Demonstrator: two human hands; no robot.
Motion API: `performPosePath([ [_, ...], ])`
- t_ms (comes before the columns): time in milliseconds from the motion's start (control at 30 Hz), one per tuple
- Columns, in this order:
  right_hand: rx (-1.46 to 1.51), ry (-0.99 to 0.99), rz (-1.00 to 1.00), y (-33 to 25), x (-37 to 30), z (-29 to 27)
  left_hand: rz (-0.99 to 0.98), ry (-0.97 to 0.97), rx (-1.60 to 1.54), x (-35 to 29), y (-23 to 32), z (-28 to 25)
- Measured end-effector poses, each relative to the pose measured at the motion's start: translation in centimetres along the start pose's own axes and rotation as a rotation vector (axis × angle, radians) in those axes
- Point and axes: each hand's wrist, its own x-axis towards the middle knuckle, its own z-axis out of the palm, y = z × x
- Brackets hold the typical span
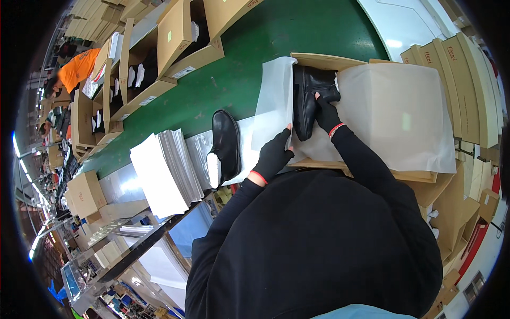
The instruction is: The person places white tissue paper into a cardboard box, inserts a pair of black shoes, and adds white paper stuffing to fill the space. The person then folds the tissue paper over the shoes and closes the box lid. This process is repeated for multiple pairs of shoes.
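Note:
A black ankle boot [304, 103] lies on its side in a cardboard shoe box [311, 164] lined with white tissue paper [396, 114]. My right hand [326, 114], in a black fingerless glove, grips the boot by its shaft. My left hand [274, 153], gloved the same way, holds the tissue paper's left flap at the box edge. The flap hangs over the box's left side. To the left of that hand, the matching black boot [226, 138] rests on the bench, white stuffing showing in its opening.
A stack of white paper sheets [166, 173] sits at the bench's front left. Beyond runs a green conveyor surface [255, 48] with open shoe boxes [199, 58] along its far side. Closed boxes [462, 87] stand at right. A person in orange [78, 69] is far left.

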Motion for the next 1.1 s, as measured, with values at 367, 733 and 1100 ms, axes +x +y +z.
performPosePath([
  [367,-0.339,0.172,0.03,-7.9,-14.0,0.9,0.053,0.018,-0.089,-1.5,-1.7,-1.0],
  [733,-0.851,1.505,-1.014,-20.9,-47.4,-22.3,0.191,0.107,-0.338,2.2,10.7,-5.1],
  [1100,-1.084,0.955,0.345,-18.6,-54.3,-55.2,0.299,-0.331,-0.148,-1.2,27.9,13.1],
])
